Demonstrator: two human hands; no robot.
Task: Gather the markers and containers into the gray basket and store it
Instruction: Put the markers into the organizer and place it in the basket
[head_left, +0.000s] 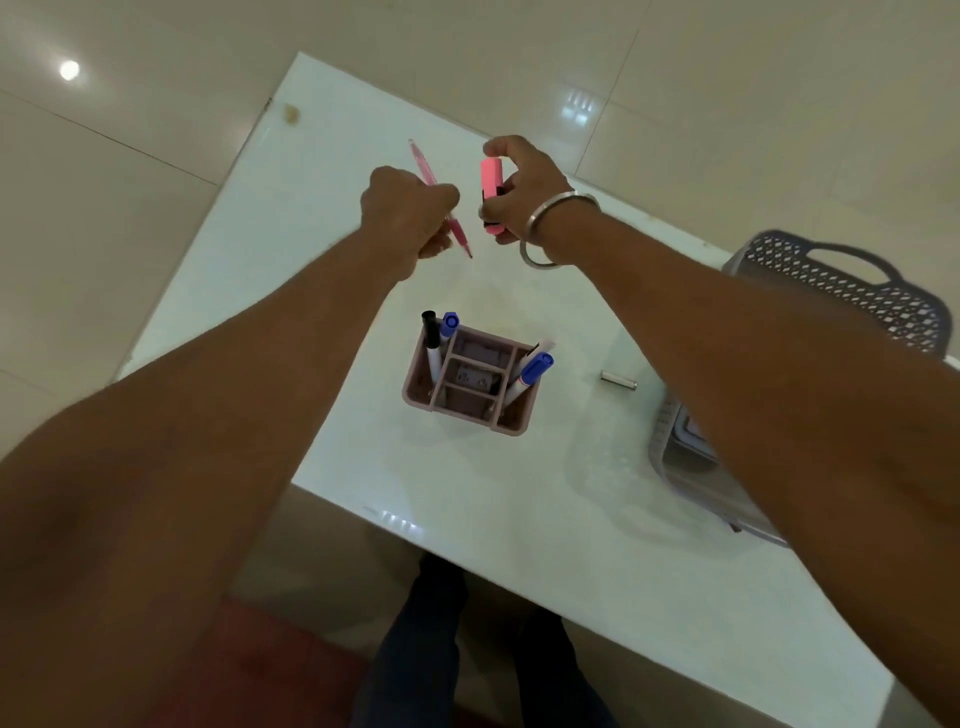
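My left hand (405, 218) is closed around a thin pink pen (425, 169), held slanted above the far part of the white table (311, 218). Just to its right, my right hand (524, 182) grips a stubby pink highlighter (491, 179), held upright. Closer to me stands a pink divided organizer (470, 382) holding a black-capped marker (430, 332) and two blue-capped markers (535, 366). The gray perforated basket (841, 286) sits at the table's right edge, partly hidden by my right forearm.
A small silver cylinder (618, 382) lies on the table between the organizer and the basket. Something pale rests inside the basket, mostly hidden. Beige floor tiles surround the table. My legs show beneath the near edge.
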